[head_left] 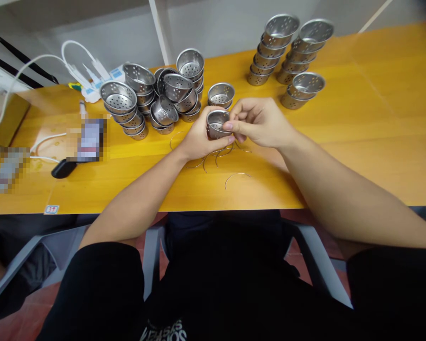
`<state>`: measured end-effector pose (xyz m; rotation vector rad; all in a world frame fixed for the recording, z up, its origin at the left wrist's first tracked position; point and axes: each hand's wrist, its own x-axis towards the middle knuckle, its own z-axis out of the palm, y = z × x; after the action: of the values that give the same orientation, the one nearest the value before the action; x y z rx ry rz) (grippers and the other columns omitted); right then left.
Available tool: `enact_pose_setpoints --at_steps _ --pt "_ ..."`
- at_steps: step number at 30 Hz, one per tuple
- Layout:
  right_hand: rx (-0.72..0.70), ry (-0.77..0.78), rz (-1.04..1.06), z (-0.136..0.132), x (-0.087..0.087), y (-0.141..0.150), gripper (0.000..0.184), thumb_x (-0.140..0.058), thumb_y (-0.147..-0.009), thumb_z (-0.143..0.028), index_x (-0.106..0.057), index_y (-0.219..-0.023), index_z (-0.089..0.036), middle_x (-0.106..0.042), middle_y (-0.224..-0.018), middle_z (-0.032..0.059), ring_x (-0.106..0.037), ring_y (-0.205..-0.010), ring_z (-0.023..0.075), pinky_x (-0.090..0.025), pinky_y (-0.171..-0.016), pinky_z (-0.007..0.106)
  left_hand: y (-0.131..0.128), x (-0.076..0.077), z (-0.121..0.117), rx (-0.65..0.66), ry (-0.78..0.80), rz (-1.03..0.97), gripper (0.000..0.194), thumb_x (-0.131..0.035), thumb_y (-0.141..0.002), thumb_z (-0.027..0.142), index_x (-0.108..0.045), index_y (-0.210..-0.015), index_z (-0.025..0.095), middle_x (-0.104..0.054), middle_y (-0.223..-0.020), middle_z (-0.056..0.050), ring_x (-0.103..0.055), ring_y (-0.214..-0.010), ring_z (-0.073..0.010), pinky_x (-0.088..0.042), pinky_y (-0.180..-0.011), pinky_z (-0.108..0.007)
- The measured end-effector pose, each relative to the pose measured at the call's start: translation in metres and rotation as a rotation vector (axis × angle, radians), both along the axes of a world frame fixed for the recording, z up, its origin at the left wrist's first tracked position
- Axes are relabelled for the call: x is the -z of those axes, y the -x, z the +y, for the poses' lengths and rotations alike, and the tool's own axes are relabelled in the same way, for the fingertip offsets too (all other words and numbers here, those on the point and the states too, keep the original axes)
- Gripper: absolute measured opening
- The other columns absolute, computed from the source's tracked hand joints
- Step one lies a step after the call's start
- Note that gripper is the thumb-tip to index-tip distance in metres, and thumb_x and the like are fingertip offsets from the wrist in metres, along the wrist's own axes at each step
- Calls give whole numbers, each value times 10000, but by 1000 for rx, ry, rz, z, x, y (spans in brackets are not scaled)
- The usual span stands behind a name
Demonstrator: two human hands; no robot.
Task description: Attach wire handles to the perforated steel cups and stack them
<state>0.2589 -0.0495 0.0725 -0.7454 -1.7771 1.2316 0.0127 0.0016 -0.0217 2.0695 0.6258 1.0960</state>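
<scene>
**Left hand cradles a perforated cup as right hand pinches its rim**

The person's left hand curls partway closed around the metal cup, its thumb along the near side and its fingers around the far side. The right hand's thumb and forefinger are drawn together at the rim nearest that hand, the other fingers folded in; whether they also grip a wire is too small to tell. The cup sits between both hands, above the table. Curved wires lie beneath and on the near side of the hands. Just beyond the left hand stands a short cup stack; farther to its left crowd piled cups. Taller stacks rise beyond the right hand.
</scene>
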Motion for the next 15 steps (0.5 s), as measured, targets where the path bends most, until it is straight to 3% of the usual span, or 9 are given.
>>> enact_pose_setpoints --at_steps 3,7,10,15 --pt "36 -66 1 -3 0 2 731 -1151 -873 -951 -777 -968 -329 -733 -761 7 -581 -587 204 -471 -500 396 -2 0 1 -18 12 7 1113 -983 -971 957 -537 -1742 290 -775 -1604 -132 -853 -1478 -345 -702 -1338 -577" --pt "249 -216 41 -4 0 1 663 -1097 -943 -943 -839 -1102 -353 -873 -1096 80 -614 -724 228 -565 -600 445 -2 2 8 -83 -21 21 1202 -891 -979 1054 -456 -1831 325 -702 -1717 -144 -790 -1639 -387 -653 -1426 -639" --pt "325 -309 -33 -3 0 -4 522 -1084 -1001 -841 -874 -1096 -372 -883 -1215 113 -710 -849 292 -638 -682 487 3 7 18 -135 -65 29 1221 -900 -977 1046 -428 -1860 349 -676 -1754 -158 -756 -1680 -401 -623 -1469 -638" --pt "333 -364 -116 -2 1 -7 401 -1117 -965 -667 -894 -1146 -386 -897 -1334 124 -814 -1010 386 -746 -864 575 9 18 29 -152 -144 -1 1164 -930 -1019 956 -411 -1863 346 -668 -1733 -157 -720 -1710 -411 -602 -1482 -653"
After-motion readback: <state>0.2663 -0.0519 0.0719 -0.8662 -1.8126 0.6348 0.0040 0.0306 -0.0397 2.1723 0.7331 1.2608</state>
